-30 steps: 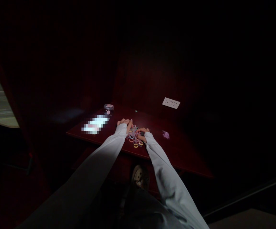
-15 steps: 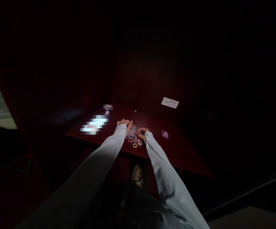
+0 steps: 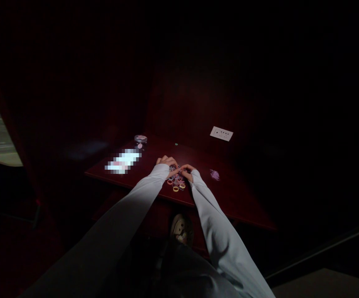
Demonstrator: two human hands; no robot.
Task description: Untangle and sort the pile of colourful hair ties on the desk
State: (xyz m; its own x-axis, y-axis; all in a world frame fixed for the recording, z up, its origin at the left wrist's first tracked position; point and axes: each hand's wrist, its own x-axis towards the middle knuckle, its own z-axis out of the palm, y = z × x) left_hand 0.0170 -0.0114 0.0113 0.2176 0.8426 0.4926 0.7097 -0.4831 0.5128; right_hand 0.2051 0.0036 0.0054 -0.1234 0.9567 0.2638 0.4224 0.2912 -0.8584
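In the head view a pile of small coloured hair ties (image 3: 176, 181) lies near the table's front edge, with yellow, red, purple and blue loops among them. Over the pile's far left side, my left hand (image 3: 167, 162) is closed, its fingers curled inward. My right hand (image 3: 187, 171) comes from the right, closed too, thumb and fingertips drawn together. The fingertips of both hands meet above the pile; whatever they pinch is too small and dark to make out. A separate purple heap of hair ties (image 3: 214, 174) sits to the right.
A bright, pixelated phone-like screen (image 3: 123, 161) is at the table's left. Behind it stands a clear round container (image 3: 140, 141). One green loop (image 3: 176, 144) lies toward the back of the dark red table (image 3: 229, 198). A white socket plate (image 3: 221, 133) is on the back wall.
My left hand has moved right, over the pile, and its fingertips now meet those of my right hand. The right hand has shifted only slightly.
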